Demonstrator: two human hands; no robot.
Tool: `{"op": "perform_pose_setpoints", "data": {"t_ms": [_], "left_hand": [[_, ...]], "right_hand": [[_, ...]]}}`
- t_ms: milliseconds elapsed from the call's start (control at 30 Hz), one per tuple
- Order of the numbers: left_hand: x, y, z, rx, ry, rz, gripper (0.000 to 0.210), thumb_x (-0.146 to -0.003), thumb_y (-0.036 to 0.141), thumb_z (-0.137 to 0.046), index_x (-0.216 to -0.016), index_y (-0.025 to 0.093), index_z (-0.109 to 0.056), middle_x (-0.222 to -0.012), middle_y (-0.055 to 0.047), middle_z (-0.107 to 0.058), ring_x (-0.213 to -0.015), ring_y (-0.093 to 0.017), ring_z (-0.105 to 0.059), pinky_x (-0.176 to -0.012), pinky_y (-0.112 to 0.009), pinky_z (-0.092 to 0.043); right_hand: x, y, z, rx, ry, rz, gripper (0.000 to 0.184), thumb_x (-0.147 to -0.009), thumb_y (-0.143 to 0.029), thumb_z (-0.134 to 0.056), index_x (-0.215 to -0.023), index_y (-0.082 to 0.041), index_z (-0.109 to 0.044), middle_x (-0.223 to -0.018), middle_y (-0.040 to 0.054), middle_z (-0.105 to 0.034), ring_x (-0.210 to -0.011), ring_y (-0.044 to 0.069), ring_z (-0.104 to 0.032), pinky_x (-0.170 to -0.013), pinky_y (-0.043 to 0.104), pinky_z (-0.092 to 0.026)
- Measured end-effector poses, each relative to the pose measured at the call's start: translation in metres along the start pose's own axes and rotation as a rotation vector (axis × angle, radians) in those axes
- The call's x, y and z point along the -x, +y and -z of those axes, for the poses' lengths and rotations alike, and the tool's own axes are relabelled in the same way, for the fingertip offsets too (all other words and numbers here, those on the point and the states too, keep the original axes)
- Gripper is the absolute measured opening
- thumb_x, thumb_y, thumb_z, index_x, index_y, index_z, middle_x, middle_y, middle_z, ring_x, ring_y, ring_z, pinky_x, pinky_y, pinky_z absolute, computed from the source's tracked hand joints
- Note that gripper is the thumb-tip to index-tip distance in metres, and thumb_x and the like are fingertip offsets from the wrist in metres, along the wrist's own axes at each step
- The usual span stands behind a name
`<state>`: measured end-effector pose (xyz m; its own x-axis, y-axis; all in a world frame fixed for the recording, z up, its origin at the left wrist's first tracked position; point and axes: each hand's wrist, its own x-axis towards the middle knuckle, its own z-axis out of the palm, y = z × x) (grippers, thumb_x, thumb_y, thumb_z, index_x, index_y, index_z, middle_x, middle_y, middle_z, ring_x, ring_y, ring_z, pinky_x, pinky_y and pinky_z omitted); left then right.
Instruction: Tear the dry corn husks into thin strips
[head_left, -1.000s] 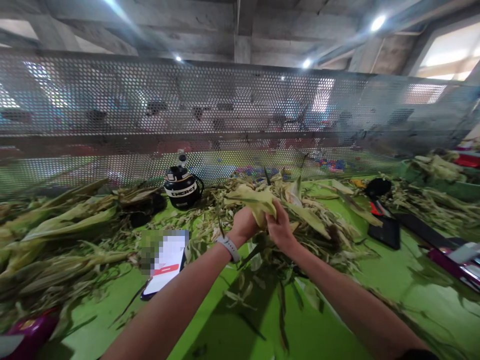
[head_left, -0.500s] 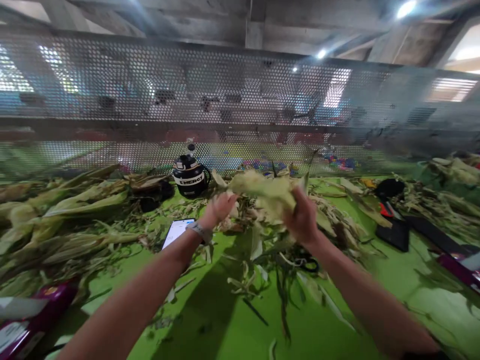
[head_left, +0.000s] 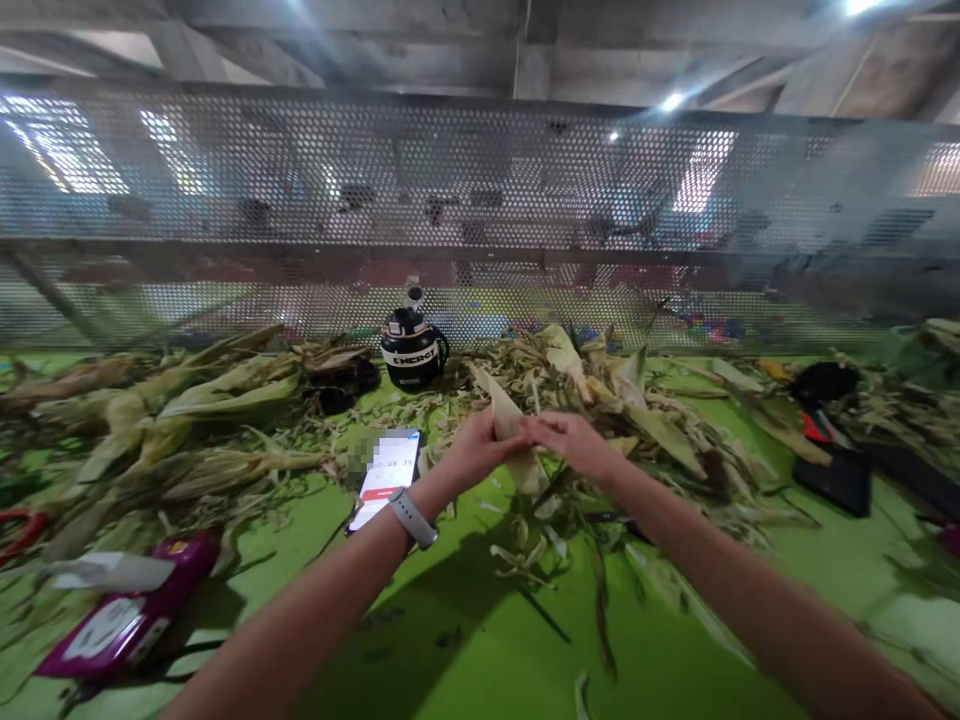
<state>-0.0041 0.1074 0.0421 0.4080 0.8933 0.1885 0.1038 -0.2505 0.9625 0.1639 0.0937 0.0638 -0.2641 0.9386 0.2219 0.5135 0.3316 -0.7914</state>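
A pale corn husk (head_left: pixel 504 405) stands upright between my two hands, in front of the husk pile. My left hand (head_left: pixel 480 445) grips its lower part between thumb and fingers and wears a light grey band on the wrist. Beside it my right hand (head_left: pixel 571 442) pinches the husk's edge, the fingertips of both hands meeting there. Dry corn husks (head_left: pixel 660 430) and shreds lie heaped behind and to the right. Below my right hand some dark-handled tool (head_left: pixel 611 518) is partly hidden. A lit phone (head_left: pixel 386 478) lies by my left forearm.
A black jug (head_left: pixel 411 350) with a handle stands before the perforated metal screen (head_left: pixel 450 180). Long husks (head_left: pixel 187 410) are piled at left, near a purple device (head_left: pixel 135 615). A black case (head_left: pixel 832 478) lies at right on the green tabletop (head_left: pixel 525 670).
The larger husk bundle that was spread between my hands is out of them. My hands have come together around a single husk. The view has turned slightly left.
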Motion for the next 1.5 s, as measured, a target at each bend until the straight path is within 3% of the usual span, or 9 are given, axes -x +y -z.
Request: {"op": "perform_pose_setpoints", "data": {"t_ms": [133,300,433,600,733,900,1067,1300,1500], "left_hand": [[0.008,-0.002,-0.006,-0.091,0.053,-0.049,0.037,-0.066,0.034,-0.072,-0.091,0.015,-0.053,-0.08,-0.001,-0.061,-0.07,-0.014,-0.056,-0.063,-0.026,-0.048],[0.014,0.0,-0.007,0.026,-0.042,-0.013,0.047,-0.069,0.031,-0.07,-0.107,0.015,-0.047,-0.089,-0.003,-0.063,-0.078,-0.016,-0.06,-0.07,-0.029,-0.051],[0.015,-0.001,-0.006,0.032,-0.102,-0.027,0.059,-0.065,0.026,-0.074,-0.117,0.015,-0.047,-0.101,-0.006,-0.064,-0.088,-0.018,-0.061,-0.076,-0.031,-0.051],[0.012,-0.003,0.01,0.14,-0.232,0.085,0.038,-0.068,0.031,-0.073,-0.098,0.012,-0.06,-0.082,-0.004,-0.069,-0.074,-0.015,-0.064,-0.069,-0.027,-0.05],[0.014,0.0,0.021,0.165,-0.232,0.197,0.026,-0.066,0.031,-0.075,-0.08,0.012,-0.064,-0.072,-0.002,-0.069,-0.062,-0.01,-0.061,-0.06,-0.022,-0.047],[0.019,0.008,0.022,0.182,-0.268,0.227,0.025,-0.067,0.034,-0.074,-0.075,0.013,-0.065,-0.067,0.0,-0.066,-0.062,-0.01,-0.061,-0.062,-0.023,-0.049],[0.02,0.014,0.023,0.15,-0.284,0.269,0.025,-0.069,0.036,-0.073,-0.072,0.013,-0.063,-0.065,0.001,-0.065,-0.059,-0.009,-0.06,-0.061,-0.024,-0.05],[0.02,0.014,0.024,0.12,-0.265,0.229,0.026,-0.069,0.036,-0.072,-0.071,0.013,-0.061,-0.063,0.001,-0.063,-0.058,-0.009,-0.059,-0.058,-0.023,-0.05],[0.02,0.012,0.024,0.054,-0.318,0.222,0.021,-0.074,0.034,-0.066,-0.074,0.014,-0.061,-0.065,0.001,-0.061,-0.06,-0.01,-0.059,-0.058,-0.025,-0.053]], "right_hand": [[0.02,0.007,-0.009,-0.087,0.04,-0.019,0.033,-0.079,-0.045,-0.056,-0.07,-0.015,-0.065,-0.067,0.0019,-0.064,-0.065,0.016,-0.057,-0.063,0.026,-0.043],[0.018,0.016,-0.013,-0.196,0.079,-0.058,0.03,-0.079,-0.046,-0.055,-0.081,-0.016,-0.06,-0.074,0.0025,-0.065,-0.066,0.015,-0.058,-0.064,0.027,-0.046],[0.023,0.016,-0.024,-0.299,0.072,-0.013,0.028,-0.075,-0.044,-0.063,-0.073,-0.016,-0.059,-0.067,-0.0007,-0.059,-0.062,0.013,-0.054,-0.061,0.025,-0.044],[0.025,0.014,-0.023,-0.41,0.119,-0.086,0.029,-0.068,-0.043,-0.07,-0.07,-0.016,-0.058,-0.063,-0.0026,-0.057,-0.059,0.011,-0.05,-0.06,0.025,-0.041],[0.025,0.01,-0.022,-0.499,0.095,-0.176,0.035,-0.063,-0.046,-0.074,-0.068,-0.016,-0.056,-0.059,-0.0044,-0.054,-0.056,0.01,-0.047,-0.057,0.024,-0.039],[0.026,0.005,-0.023,-0.549,0.044,-0.173,0.035,-0.061,-0.046,-0.075,-0.068,-0.016,-0.058,-0.06,-0.0046,-0.055,-0.055,0.009,-0.046,-0.056,0.024,-0.04],[0.026,0.008,-0.022,-0.541,0.093,-0.132,0.033,-0.061,-0.044,-0.076,-0.067,-0.017,-0.057,-0.058,-0.0051,-0.054,-0.055,0.009,-0.048,-0.056,0.024,-0.042],[0.028,0.01,-0.017,-0.427,-0.129,-0.124,0.03,-0.069,-0.044,-0.069,-0.073,-0.015,-0.061,-0.067,-0.0009,-0.059,-0.057,0.012,-0.052,-0.058,0.026,-0.045],[0.03,0.011,-0.013,-0.25,-0.144,-0.032,0.029,-0.079,-0.044,-0.059,-0.075,-0.015,-0.06,-0.065,-0.0012,-0.054,-0.057,0.012,-0.05,-0.054,0.023,-0.042]]}}
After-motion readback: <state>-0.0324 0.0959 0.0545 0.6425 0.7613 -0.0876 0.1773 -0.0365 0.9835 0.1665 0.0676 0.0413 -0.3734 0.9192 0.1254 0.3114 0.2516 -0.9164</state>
